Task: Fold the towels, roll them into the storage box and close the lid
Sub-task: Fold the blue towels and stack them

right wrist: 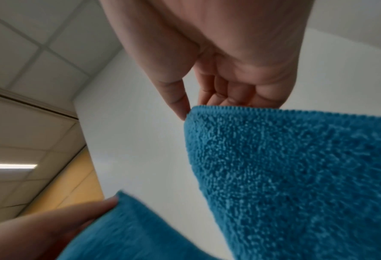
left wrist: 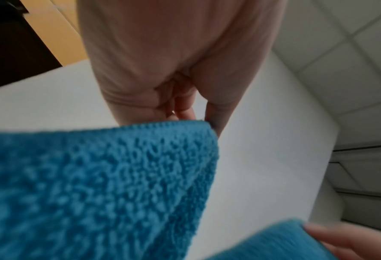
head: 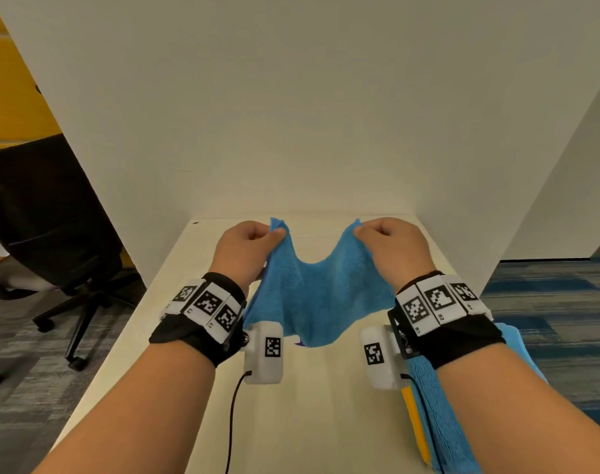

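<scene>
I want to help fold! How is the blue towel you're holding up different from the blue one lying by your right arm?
The held towel is spread open; the towel by the right arm looks folded. The left hand and right hand pinch the held towel's corners, lifting it; the other towel lies untouched on the table. Both are blue and fluffy.

Fluffy blue towel [head: 317, 295] held up by two top corners, sagging in the middle, lower edge draped on the table [head: 319, 405], folded blue towel [head: 438, 415] at right table edge

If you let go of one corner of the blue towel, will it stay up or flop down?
Probably flop: the blue towel already sags between the left hand and right hand. It likely feels light, since pinches hold it. Its fluffy pile looks grippy, not slippery.
</scene>
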Action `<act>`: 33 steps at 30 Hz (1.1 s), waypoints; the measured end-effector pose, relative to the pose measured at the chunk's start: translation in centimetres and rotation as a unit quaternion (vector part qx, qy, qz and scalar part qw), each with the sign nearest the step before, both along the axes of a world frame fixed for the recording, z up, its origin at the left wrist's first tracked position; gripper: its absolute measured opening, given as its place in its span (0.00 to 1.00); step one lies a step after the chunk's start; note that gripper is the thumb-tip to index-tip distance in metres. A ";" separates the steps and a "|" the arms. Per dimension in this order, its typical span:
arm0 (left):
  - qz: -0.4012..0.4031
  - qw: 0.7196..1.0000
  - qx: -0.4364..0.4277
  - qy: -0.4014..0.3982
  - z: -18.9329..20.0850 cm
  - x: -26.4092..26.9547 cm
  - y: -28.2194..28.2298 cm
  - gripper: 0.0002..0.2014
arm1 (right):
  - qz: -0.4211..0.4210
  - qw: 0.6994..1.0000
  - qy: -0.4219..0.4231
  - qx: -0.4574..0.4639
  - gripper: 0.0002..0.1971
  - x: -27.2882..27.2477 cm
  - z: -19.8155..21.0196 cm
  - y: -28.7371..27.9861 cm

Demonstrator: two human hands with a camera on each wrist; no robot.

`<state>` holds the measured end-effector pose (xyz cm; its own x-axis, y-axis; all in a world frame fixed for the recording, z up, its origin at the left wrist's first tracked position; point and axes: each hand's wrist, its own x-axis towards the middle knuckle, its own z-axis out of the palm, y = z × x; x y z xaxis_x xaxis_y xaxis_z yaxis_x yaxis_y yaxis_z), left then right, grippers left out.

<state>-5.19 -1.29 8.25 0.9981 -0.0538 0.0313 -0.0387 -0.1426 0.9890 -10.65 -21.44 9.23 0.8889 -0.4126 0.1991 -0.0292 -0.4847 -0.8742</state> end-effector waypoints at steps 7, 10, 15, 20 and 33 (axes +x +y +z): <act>-0.053 0.998 -0.008 -0.030 0.5 -2.0 -2.6 0.08 | 0.052 0.998 -0.029 0.009 0.04 -0.5 0.2 2.8; -0.069 0.997 -0.018 -0.034 0.7 -2.7 -2.9 0.08 | 0.052 0.997 -0.045 0.025 0.03 -0.6 0.2 3.2; -0.084 0.995 -0.032 -0.032 1.0 -3.1 -2.8 0.06 | 0.049 0.997 -0.061 0.026 0.04 -0.7 0.1 3.3; -0.097 0.994 -0.015 -0.039 1.4 -3.1 -2.5 0.07 | 0.052 0.996 -0.064 0.012 0.06 -0.9 0.3 3.3; -0.074 0.996 -0.006 -0.040 2.1 -3.1 -2.6 0.09 | 0.082 0.994 -0.074 0.013 0.04 -1.0 0.4 3.7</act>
